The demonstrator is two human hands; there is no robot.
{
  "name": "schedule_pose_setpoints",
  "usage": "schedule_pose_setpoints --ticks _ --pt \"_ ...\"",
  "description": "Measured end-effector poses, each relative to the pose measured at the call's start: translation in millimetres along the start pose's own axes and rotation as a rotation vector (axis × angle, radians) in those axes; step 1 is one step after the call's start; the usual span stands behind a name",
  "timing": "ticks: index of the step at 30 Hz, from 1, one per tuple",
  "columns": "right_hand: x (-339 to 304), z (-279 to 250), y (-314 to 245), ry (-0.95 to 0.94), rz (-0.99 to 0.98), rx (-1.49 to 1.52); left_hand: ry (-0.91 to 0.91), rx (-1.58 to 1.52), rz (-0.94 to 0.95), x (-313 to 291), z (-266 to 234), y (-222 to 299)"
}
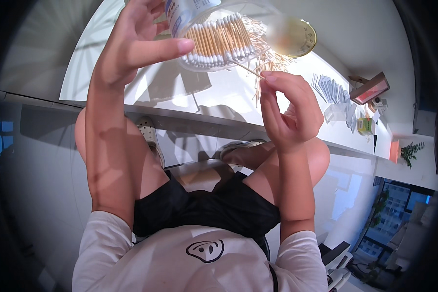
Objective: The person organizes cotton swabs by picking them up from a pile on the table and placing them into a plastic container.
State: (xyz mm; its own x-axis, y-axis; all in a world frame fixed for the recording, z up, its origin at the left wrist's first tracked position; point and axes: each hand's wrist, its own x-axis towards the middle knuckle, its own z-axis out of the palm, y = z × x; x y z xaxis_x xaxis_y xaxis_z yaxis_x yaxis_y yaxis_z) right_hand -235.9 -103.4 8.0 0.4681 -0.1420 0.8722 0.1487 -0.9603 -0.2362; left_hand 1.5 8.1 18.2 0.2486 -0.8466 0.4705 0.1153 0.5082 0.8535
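Note:
My left hand [124,51] is closed around a clear plastic tub [190,12] with a printed label, its thumb pressing near the rim. The tub is tilted toward me, so the packed wooden cotton swabs [219,41] inside show their white tips. Between the thumb and fingertips of my right hand [297,109] is a single cotton swab [248,70], its far end reaching the tub's lower edge. Behind the tub, a loose pile of cotton swabs [270,63] is spread over the white table [146,92], partly hidden by the tub.
Beyond the pile stands a round gold-rimmed dial [304,39]. Farther right are a fan of slim packets [328,88], a brown-framed panel [372,88], a yellow-green box [366,125] and a potted plant [411,154]. My knees are beside the table's near edge.

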Motion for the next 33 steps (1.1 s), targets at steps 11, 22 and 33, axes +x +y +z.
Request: schedule_pose_setpoints --ticks 11,22,33 --pt "1 1 0 0.059 -0.016 -0.009 0.067 -0.089 -0.067 -1 -1 0" --pt "2 32 13 0.012 -0.078 -0.305 0.113 0.014 -0.079 2 6 -2" --pt "5 29 10 0.032 -0.087 -0.337 -0.055 0.018 0.029 -2 -4 -2"
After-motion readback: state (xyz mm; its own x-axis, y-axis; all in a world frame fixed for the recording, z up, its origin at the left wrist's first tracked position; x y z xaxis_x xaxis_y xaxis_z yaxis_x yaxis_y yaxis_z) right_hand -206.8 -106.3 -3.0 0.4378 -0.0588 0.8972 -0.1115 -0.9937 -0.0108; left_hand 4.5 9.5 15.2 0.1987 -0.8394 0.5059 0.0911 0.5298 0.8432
